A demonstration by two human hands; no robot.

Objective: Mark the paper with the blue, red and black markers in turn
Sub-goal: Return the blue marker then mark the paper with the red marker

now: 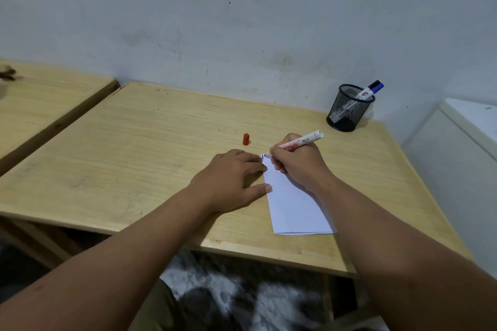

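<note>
Tip of red marker (300, 142) sits at paper's (293, 201) far corner, barrel slanting away-right; right hand (298, 166) clamps it, left hand (231, 180) lies flat, fingers spread, pinning paper's left edge.

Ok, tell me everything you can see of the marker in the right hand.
The marker has a white barrel with red lettering, apparently plastic. It is uncapped and slants, blunt rear end up toward the pen cup, tip down at the paper's far left corner beside a short blue mark. The right hand grips its lower half, hiding the tip. A red cap stands apart on the table.
</note>
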